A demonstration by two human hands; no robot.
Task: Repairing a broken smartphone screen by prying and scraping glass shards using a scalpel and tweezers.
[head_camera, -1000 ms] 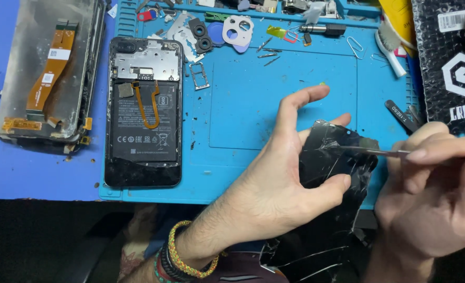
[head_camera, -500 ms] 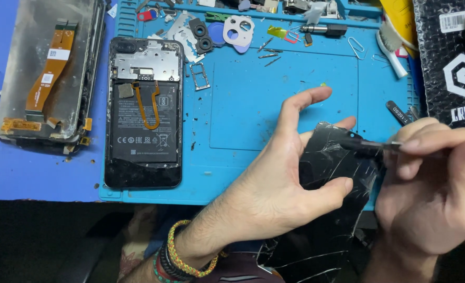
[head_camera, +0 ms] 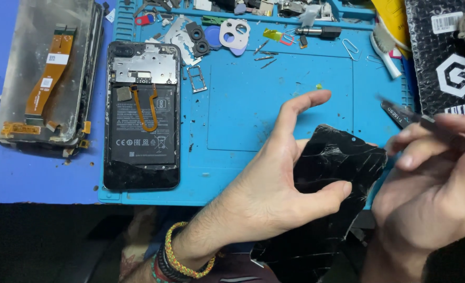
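My left hand point(head_camera: 274, 183) grips a cracked black phone screen panel point(head_camera: 326, 199) by its edge, thumb on its face, index finger raised above it. The panel hangs over the near edge of the blue work mat point(head_camera: 253, 105). My right hand point(head_camera: 431, 194) holds dark tweezers point(head_camera: 402, 115), their tip lifted up and off to the right of the panel's top corner. An opened phone point(head_camera: 142, 115) with its battery and orange flex cable exposed lies on the mat's left part.
A detached display assembly point(head_camera: 46, 73) with an orange ribbon lies on the purple surface at far left. Small parts, camera bezels, a SIM tray point(head_camera: 197, 78) and screws crowd the mat's back. A black bubble bag point(head_camera: 447, 52) sits at the right.
My right hand has drawn the tweezers away from the panel's surface, up and to the right. The left hand keeps the panel in about the same place.
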